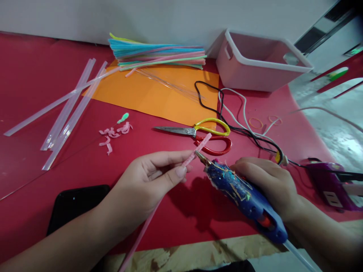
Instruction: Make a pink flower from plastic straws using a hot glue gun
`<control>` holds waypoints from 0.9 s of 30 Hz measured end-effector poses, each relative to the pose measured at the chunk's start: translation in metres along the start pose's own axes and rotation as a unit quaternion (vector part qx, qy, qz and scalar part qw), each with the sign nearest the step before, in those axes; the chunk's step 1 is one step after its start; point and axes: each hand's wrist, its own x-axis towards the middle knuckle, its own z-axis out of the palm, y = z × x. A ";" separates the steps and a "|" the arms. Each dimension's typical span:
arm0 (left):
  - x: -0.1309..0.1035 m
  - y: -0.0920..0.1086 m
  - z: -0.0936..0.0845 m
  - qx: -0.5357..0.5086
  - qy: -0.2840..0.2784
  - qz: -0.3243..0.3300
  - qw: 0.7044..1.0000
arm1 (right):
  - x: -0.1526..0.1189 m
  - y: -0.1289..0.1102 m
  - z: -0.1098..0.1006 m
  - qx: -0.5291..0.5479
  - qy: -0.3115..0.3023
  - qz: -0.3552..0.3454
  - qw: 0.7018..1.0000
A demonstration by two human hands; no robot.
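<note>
Between thumb and fingers, my left hand pinches a pink pipe cleaner close to its upper end; the rest of the stem runs down under the wrist. My right hand is wrapped round a blue hot glue gun, streaked with dried glue. Its metal nozzle meets or nearly meets the pipe cleaner just above my left fingertips. A clear glue stick sticks out of the gun's back end. Just beyond the hands lie scissors with one yellow and one red handle.
Clear glue sticks cross at the left, near curled pink pieces. Colourful pipe cleaners lie on an orange sheet. A pink bin stands at the back right. Cables run to a purple power strip. A black phone lies front left.
</note>
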 end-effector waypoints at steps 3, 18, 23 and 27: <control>0.000 0.000 0.001 -0.002 -0.007 -0.004 1.000 | 0.000 -0.001 0.000 -0.002 -0.009 -0.003 1.000; 0.002 0.000 0.003 -0.010 0.027 -0.008 1.000 | 0.000 0.001 0.002 -0.003 0.052 -0.022 0.998; 0.001 0.001 0.004 0.008 0.034 -0.004 0.999 | 0.001 0.001 -0.003 -0.066 0.079 0.015 0.995; 0.000 0.002 0.003 0.027 0.008 0.013 1.000 | 0.002 -0.001 -0.006 -0.085 0.085 0.028 0.992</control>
